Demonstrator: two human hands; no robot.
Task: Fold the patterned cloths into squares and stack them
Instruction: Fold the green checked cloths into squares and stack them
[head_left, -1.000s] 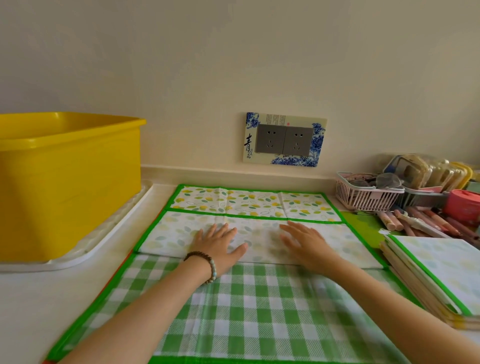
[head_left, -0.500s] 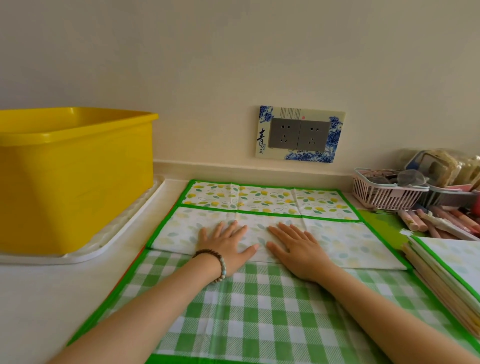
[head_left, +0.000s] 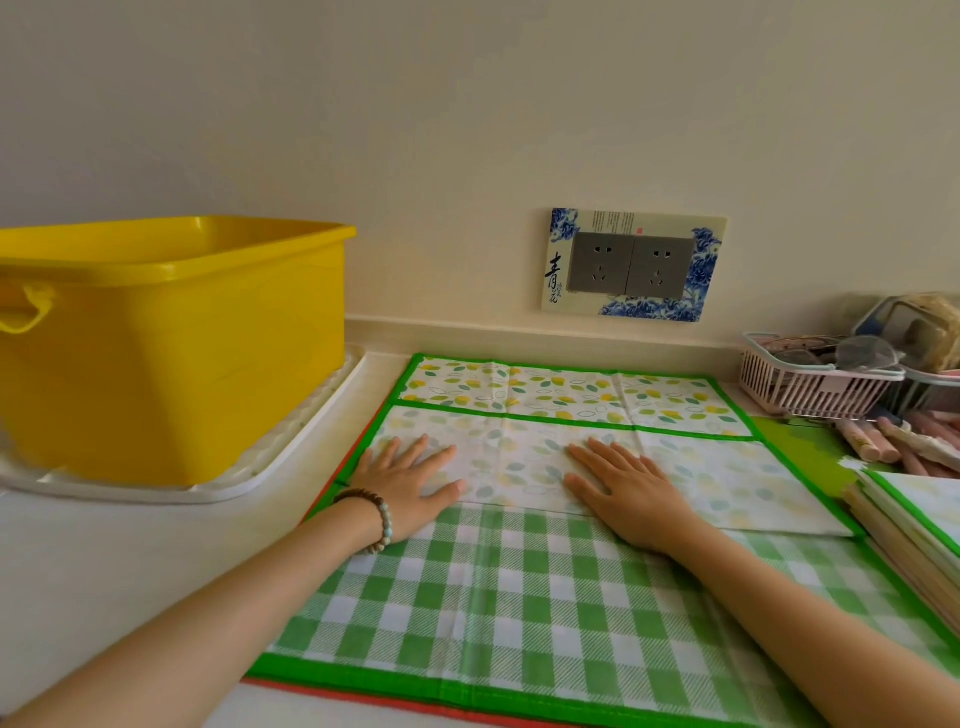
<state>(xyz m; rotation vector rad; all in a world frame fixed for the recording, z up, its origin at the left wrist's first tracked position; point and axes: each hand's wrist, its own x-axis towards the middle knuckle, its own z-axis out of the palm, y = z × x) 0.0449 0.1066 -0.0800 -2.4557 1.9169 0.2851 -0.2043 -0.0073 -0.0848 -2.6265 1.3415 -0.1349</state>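
Head view, cloth: leaf-print cloth lies part-folded on the checked cloth, near the wall.
Hands: left hand and right hand lie flat, grasping nothing, likely pressing the fold.
Stack: folded cloths wait at right.
Change: hands have spread apart.
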